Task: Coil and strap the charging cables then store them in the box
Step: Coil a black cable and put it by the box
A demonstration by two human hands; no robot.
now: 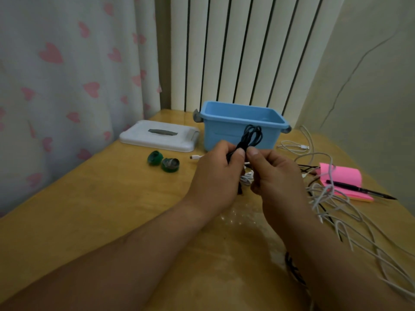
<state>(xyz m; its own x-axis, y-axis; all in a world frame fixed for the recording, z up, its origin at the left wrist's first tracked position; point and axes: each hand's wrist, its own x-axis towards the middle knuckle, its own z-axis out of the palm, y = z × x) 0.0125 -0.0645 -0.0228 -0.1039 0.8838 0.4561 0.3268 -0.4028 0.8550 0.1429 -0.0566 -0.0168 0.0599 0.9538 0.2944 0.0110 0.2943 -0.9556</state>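
Observation:
A coiled black cable (252, 136) stands up in loops between my hands, in front of the open blue box (242, 125). My left hand (217, 173) grips the bundle at its waist. My right hand (276, 176) pinches the same bundle from the right, thumb close to my left thumb. The lower end of the black cable hangs below my left hand. Two green strap rolls (164, 161) lie on the table to the left. Loose white cables (336, 205) sprawl at the right, and one white plug (194, 157) pokes out left of my hands.
The box's white lid (159, 135) lies flat at the back left on the wooden table (89, 209). A pink sticky-note pad (343, 178) with a black pen (359, 189) sits at the right. A heart-print curtain and a radiator stand behind.

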